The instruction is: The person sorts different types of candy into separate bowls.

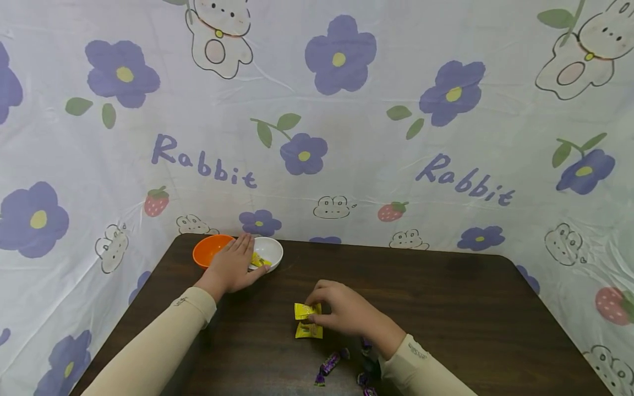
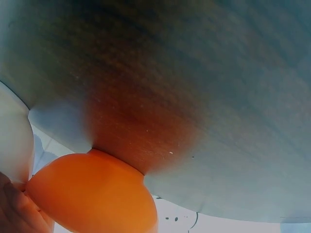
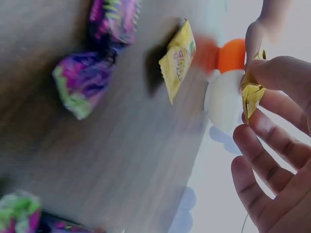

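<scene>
Yellow candy in white bowl beside orange bowl, left hand straight-fingered at both, yellow packet in right hand

patterned cloth: "Rabbit", twice | yellow wrapper: lettering unreadable

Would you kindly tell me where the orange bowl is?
In the head view, the orange bowl sits at the table's far left corner, left of the white bowl.
</scene>
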### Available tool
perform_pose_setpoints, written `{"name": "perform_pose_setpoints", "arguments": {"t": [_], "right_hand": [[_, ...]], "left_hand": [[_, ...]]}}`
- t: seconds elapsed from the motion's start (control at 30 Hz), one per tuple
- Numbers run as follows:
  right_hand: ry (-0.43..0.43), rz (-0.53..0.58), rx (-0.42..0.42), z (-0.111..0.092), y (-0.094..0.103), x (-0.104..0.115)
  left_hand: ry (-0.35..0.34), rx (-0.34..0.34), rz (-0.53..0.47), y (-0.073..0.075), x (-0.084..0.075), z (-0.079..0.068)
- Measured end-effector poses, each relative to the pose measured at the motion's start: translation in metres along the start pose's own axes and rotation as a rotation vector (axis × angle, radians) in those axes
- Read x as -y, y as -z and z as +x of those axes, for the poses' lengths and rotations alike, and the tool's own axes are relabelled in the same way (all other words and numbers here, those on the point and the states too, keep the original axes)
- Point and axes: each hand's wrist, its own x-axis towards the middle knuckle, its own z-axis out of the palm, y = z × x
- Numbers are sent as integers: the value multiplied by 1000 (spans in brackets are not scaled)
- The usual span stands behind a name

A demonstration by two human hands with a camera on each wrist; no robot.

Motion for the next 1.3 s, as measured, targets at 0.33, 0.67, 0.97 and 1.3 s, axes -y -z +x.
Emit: {"name": "perform_pose_setpoints", "arguments": {"t": [0.33, 0.67, 0.97, 1.3], "right_hand": [[-22, 6, -74, 27, 0, -3], [-104, 13, -121, 57, 1, -10], [-147, -33, -161, 89, -9, -18], [-189, -83, -256, 107, -15, -24]], "left_hand": [[5, -2, 6, -2, 0, 3], [-3, -6, -19, -1, -2, 3], [17, -16, -11, -2, 7, -5], [0, -11, -3, 0, 0, 1]]}}
